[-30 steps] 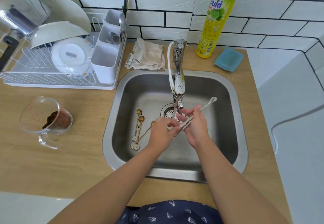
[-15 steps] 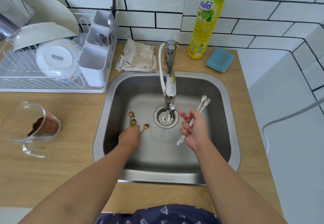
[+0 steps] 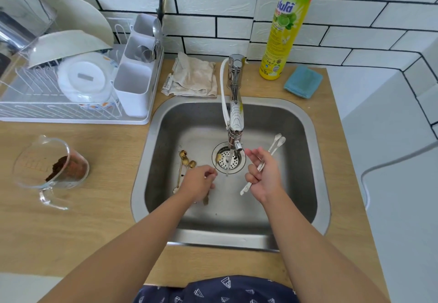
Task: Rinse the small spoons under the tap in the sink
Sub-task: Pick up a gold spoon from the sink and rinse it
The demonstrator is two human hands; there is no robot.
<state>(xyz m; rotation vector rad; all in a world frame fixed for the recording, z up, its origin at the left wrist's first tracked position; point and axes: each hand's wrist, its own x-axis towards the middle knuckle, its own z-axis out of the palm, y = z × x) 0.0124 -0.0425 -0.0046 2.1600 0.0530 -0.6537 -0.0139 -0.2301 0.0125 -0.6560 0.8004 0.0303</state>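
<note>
Head view: your left hand [image 3: 199,180] is down on the left side of the sink [image 3: 308,160], fingers pinched on a gold spoon [image 3: 218,158] whose bowl reaches over the drain [image 3: 228,159] into the water stream [image 3: 228,163]. Judging by that, you're rinsing it while the other hand keeps its batch out of the way. Your right hand [image 3: 264,176] has its lower fingers curled round two white spoons [image 3: 276,142], bowls pointing up and away toward the sink's right wall, clear of the water; its upper fingers stick out loose toward the tap [image 3: 234,113].

Remaining gold spoons [image 3: 184,158] lie on the sink floor just left of the drain, handles partly hidden under your left hand, so I can't count them exactly.

Around: dish rack [image 3: 71,103] with plates back left, cloth [image 3: 192,77] behind the sink, dish soap bottle [image 3: 286,25] and blue sponge [image 3: 303,81] back right, glass jug [image 3: 49,163] with brown grounds on the counter to the left.

In the way: the tap spout hangs low over the drain, between your hands, so the room under it looks tight. The white spoons' long handles could catch it when you swing them in.
</note>
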